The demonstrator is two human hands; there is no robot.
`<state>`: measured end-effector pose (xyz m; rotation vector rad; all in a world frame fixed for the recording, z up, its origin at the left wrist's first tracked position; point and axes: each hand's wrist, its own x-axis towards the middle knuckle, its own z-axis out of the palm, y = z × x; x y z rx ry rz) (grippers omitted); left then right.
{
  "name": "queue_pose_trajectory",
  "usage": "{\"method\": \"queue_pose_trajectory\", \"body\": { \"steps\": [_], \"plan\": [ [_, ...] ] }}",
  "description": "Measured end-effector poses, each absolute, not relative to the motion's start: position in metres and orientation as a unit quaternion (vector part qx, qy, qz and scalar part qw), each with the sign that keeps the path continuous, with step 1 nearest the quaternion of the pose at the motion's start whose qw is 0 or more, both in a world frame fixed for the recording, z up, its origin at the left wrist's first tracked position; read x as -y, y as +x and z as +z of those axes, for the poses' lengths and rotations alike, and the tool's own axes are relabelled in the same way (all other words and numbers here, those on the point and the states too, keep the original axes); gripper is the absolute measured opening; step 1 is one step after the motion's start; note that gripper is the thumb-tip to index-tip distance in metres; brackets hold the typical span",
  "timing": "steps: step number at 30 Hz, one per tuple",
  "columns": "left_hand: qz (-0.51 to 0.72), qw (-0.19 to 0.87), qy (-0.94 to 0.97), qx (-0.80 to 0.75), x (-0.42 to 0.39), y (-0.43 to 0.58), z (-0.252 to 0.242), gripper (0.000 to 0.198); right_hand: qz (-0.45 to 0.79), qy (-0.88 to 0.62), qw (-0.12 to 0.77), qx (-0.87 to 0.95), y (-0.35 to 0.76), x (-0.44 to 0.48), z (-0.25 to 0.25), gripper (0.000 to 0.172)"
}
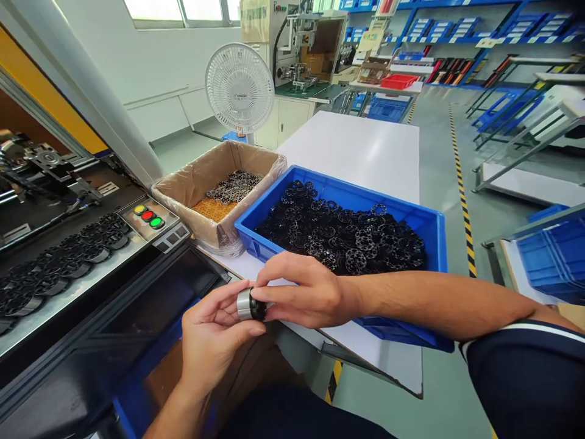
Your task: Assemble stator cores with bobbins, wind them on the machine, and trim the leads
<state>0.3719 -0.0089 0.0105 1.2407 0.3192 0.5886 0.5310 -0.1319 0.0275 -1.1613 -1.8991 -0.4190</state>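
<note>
Between my two hands is a short silver metal cylinder (244,304) with a black round plastic part (258,309) at its right end. My left hand (212,332) grips the silver cylinder from the left, thumb below and fingers behind. The fingers of my right hand (304,292) pinch the black part from the right. Whether the black part is seated in the cylinder or only against it, I cannot tell. Just beyond my right hand stands a blue bin (441,244) heaped with black ring-shaped parts (347,235).
Left of the bin sits a plastic-lined carton (183,210) with metal rings. A machine ledge (105,262) at left holds rows of black parts beside yellow, red and green buttons (147,216). Behind stand a white fan (240,91) and a white table (351,146).
</note>
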Motion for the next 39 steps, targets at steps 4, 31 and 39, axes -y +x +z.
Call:
{"method": "queue_pose_trajectory", "body": {
  "steps": [4,31,39],
  "plan": [
    [0.251,0.752,0.59,-0.153,0.006,0.369,0.005,0.051,-0.192,-0.449,0.435,0.756,0.531,0.13,0.024,0.02],
    [0.262,0.49,0.819,-0.143,-0.011,0.36,-0.006,0.04,0.092,-0.907,-0.053,0.408,0.706,0.131,-0.021,0.029],
    [0.305,0.667,0.666,-0.134,-0.018,0.35,0.001,0.033,-0.033,-0.895,0.057,0.442,0.669,0.117,0.013,0.018]
  ]
}}
